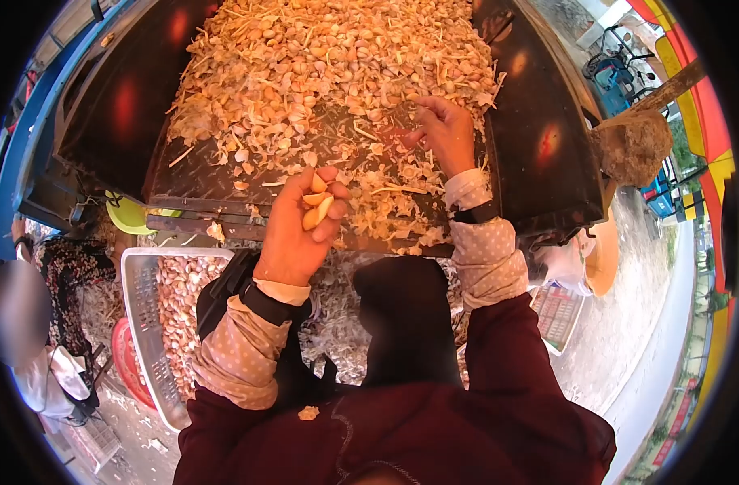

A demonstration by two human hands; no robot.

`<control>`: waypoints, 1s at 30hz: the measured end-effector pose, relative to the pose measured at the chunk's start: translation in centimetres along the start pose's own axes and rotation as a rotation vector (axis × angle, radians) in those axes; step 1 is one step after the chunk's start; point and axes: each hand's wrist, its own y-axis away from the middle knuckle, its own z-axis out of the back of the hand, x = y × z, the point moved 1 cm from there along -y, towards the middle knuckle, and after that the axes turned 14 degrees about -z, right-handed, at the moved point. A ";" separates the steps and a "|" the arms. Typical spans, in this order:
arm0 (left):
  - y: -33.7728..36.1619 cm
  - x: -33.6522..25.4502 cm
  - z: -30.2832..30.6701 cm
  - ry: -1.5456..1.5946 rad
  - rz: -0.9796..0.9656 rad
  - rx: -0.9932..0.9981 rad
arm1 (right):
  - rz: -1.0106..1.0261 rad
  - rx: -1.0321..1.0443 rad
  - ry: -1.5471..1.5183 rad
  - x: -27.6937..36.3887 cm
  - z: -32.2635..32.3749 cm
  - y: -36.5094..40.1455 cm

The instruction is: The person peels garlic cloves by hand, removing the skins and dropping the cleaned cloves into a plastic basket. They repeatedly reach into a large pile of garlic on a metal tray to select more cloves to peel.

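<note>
Several pale cloves, likely garlic (317, 212), lie in the cupped palm and fingers of my left hand (298, 230), which is turned up over the near edge of the metal tray (248, 194). My right hand (448, 133) hovers at or just over the tray's right part, palm side toward the left, its fingers apart and nothing visible between them. A thick heap of cloves mixed with dry skins and stalks (329, 65) covers the far part of the tray. Loose skins (385, 194) are scattered between my two hands.
Below left stands a grey plastic crate (135, 299) of cloves, with a red basin (127, 364) beside it. Another person (70, 275) is at the far left. A wooden post (636, 149) juts in at the right, above an orange basin (602, 255) and another crate (557, 315).
</note>
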 end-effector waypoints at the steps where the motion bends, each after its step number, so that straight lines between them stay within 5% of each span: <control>1: -0.1 0.0 0.1 0.002 -0.001 -0.001 | 0.058 -0.123 0.117 -1.1 0.3 -2.1; 5: -0.3 -0.2 0.3 -0.024 -0.018 0.016 | 0.148 -0.117 0.470 -3.3 -1.7 -8.7; 7: -0.3 -0.2 0.3 -0.018 -0.024 0.021 | 0.471 -0.173 0.801 -3.9 -3.4 -10.5; 13: -0.1 -0.2 0.3 -0.102 -0.056 -0.026 | 0.343 0.073 0.982 -3.1 -3.2 -10.1; 20: 0.0 0.3 0.8 -0.154 -0.037 -0.040 | 0.108 0.090 0.727 -2.2 -1.1 -5.6; 22: 0.3 0.5 0.4 -0.144 -0.033 -0.053 | -0.088 0.105 0.217 -1.4 -0.4 -2.8; 26: 0.9 1.3 -0.8 -0.180 -0.023 -0.104 | 0.022 0.553 -0.020 4.6 -2.6 7.6; 30: 1.1 1.6 0.8 0.004 0.066 0.064 | 0.343 0.558 0.181 6.6 -3.0 10.7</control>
